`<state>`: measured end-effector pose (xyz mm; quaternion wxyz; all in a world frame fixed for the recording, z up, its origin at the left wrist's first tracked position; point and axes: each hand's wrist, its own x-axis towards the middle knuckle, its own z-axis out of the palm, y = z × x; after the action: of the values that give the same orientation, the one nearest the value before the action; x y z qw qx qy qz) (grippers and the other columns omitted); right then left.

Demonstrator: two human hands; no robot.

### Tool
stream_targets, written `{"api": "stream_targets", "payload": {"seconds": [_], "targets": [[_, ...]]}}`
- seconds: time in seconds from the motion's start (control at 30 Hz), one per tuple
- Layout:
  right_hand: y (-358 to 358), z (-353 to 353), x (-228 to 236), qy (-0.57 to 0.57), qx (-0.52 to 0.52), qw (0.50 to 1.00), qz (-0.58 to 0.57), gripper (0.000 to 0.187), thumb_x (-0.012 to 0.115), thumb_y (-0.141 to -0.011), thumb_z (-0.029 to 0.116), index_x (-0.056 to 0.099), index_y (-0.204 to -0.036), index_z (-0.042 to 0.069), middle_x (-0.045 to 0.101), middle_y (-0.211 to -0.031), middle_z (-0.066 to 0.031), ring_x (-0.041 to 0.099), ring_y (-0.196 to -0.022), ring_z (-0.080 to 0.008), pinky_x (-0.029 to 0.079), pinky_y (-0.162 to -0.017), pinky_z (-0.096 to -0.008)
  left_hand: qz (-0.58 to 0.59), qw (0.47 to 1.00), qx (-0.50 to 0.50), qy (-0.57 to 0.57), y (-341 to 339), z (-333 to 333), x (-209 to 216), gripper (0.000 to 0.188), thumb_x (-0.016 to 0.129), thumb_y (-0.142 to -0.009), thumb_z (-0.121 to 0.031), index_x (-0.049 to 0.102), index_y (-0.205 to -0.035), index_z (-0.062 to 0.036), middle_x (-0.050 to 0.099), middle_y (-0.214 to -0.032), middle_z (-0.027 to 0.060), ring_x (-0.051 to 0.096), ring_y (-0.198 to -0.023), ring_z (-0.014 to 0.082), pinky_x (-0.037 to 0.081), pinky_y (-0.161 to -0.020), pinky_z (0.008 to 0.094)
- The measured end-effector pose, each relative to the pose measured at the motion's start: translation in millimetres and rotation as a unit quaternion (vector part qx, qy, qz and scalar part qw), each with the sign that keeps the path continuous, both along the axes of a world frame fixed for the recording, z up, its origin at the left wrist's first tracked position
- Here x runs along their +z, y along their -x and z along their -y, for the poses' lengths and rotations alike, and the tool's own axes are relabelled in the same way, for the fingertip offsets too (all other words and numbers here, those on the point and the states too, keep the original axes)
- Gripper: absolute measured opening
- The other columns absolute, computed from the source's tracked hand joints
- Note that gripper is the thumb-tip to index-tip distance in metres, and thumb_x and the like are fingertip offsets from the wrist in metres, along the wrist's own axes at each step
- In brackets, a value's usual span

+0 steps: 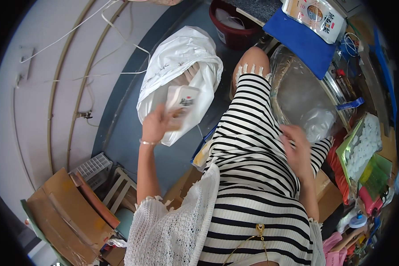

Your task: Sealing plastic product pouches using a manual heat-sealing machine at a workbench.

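My left hand [156,124] is at the mouth of a large white plastic bag [186,42] on the floor. Its blurred fingers are closed on a white packet [183,99] with dark and red print. Inside the bag lie more pale packets, mostly in shadow. Over my striped lap hangs my right hand [297,146], its fingers loosely bent and apart, with nothing visible in them. Beside it is a big clear plastic bag [297,95] holding crumpled clear film [318,124].
A dark red bucket [235,29] stands beyond my knee. At upper right, a printed packet [314,17] lies on a blue cloth [299,42]. Cardboard [62,217] and a white plastic basket [93,170] crowd the lower left. White cords [119,75] hang along the left wall.
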<state>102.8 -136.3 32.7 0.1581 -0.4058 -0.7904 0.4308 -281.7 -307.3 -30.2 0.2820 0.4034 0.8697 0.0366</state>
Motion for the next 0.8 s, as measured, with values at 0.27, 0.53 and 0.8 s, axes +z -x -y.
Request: {"api": "stream_targets", "payload": {"seconds": [0.27,0.53,0.8], "targets": [[-19.9,22.9,-12.2,0.378,-0.035,0.883,-0.278,0.038,0.058,-0.088,0.006,0.05,-0.124,-0.005,0.057,-0.121,-0.0108,0.056,-0.108,-0.0192,0.044,-0.094,-0.0315,0.712,0.657,0.127,-0.211,-187.5,-75.2,23.9,0.038,0.057,-0.094,-0.023,0.048,-0.125,-0.0021,0.06,-0.112,0.005,0.058,-0.099,0.0112,0.049,-0.087,0.0276],[-106.9,49.4,3.7,0.28,-0.094,0.899,-0.323,0.046,0.062,-0.083,0.002,0.048,-0.127,-0.004,0.056,-0.124,-0.0123,0.055,-0.113,-0.0201,0.043,-0.096,-0.0335,0.855,0.504,0.066,-0.106,-291.0,-122.4,15.5,0.037,0.049,-0.098,-0.028,0.048,-0.125,-0.0013,0.06,-0.113,0.0044,0.058,-0.099,0.0105,0.049,-0.087,0.0273],[-137.2,46.8,17.0,-0.108,-0.342,0.9,-0.246,0.01,0.056,-0.087,-0.003,0.049,-0.093,0.001,0.055,-0.086,-0.0053,0.054,-0.078,-0.0113,0.046,-0.073,-0.0248,0.804,0.583,-0.115,-0.033,-276.5,-132.7,-0.4,0.042,0.057,-0.092,-0.021,0.047,-0.127,0.0,0.06,-0.114,0.0045,0.057,-0.099,0.0093,0.048,-0.085,0.0247]]}}
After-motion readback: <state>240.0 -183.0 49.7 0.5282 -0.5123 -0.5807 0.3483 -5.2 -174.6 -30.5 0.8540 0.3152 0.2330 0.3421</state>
